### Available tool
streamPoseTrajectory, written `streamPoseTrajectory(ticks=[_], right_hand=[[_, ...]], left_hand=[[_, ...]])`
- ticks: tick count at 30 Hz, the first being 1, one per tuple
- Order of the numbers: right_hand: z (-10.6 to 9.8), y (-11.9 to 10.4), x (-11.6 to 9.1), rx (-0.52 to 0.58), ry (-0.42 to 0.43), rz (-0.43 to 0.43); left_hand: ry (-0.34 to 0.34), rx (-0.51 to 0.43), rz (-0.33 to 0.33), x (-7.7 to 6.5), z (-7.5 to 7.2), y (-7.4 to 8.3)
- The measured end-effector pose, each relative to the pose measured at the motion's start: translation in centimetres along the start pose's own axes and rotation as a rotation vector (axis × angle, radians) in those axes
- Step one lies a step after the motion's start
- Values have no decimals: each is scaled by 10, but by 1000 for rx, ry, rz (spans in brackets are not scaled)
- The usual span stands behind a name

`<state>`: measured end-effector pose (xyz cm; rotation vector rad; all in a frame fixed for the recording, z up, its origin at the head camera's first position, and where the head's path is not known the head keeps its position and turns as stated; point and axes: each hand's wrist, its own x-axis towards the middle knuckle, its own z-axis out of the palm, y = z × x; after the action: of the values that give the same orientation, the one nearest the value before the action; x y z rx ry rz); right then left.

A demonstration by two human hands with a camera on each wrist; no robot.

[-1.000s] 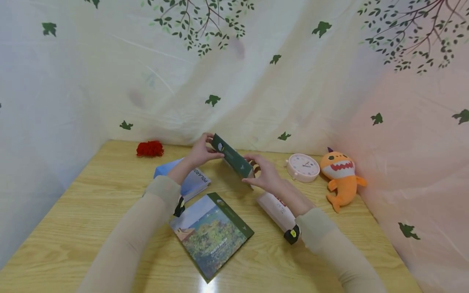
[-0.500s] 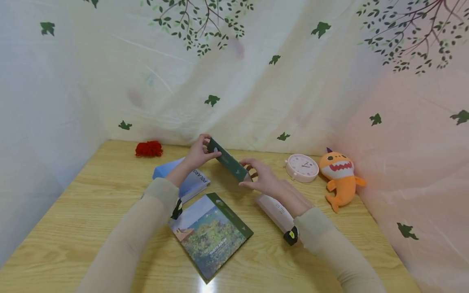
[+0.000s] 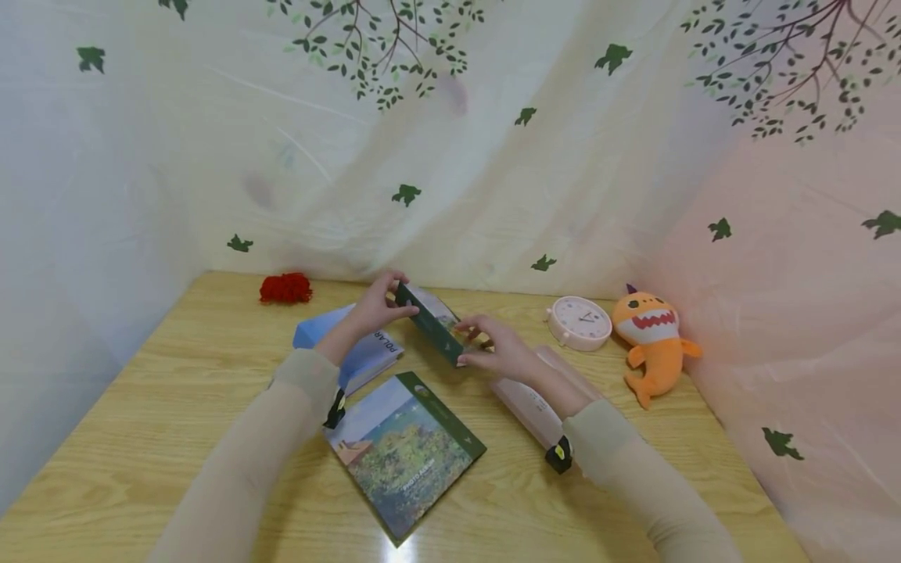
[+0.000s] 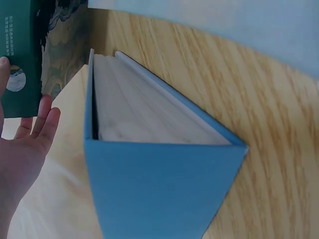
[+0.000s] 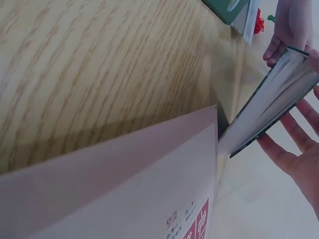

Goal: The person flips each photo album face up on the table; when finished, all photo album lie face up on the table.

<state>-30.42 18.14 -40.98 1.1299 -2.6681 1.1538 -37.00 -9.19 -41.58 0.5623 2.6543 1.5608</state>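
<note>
Both hands hold a green-spined photo album [image 3: 428, 327] over the back half of the table, tilted so part of its painted cover shows. The left hand [image 3: 378, 303] grips its upper left end, thumb on the spine. At its lower right end, the right hand [image 3: 501, 348] holds it between thumb and fingers. The right wrist view shows the page edges [image 5: 279, 94] between the covers. A second album [image 3: 415, 461], marked PHOTO ALBUM, lies flat nearer the person. Under the left forearm is a blue album [image 4: 164, 184]; below the right forearm, a pale pink book-like item [image 3: 531, 407].
A red bundle of yarn [image 3: 285, 288] lies at the back left of the wooden table [image 3: 162, 407]. A pink alarm clock [image 3: 581, 322] and an orange shark plush [image 3: 655, 340] are at the right. Printed curtains [image 3: 338, 180] hang behind and at the sides.
The held album has come down and slightly left, and it has tilted so that its cover now shows behind the spine. Both hands moved with it; the other objects stayed put.
</note>
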Motion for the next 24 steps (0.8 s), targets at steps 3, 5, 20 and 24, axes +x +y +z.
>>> streamPoseTrajectory(ticks=[3, 5, 20, 24], right_hand=[[0, 3, -1, -9, -23, 23], [0, 6, -1, -30, -44, 27], [-2, 25, 5, -225, -166, -3], [-1, 27, 5, -261, -182, -18]], left_hand=[[-10, 9, -1, 0, 2, -5], [-24, 24, -7, 0, 4, -9], [-67, 51, -70, -1, 15, -10], [-92, 82, -64, -2, 18, -9]])
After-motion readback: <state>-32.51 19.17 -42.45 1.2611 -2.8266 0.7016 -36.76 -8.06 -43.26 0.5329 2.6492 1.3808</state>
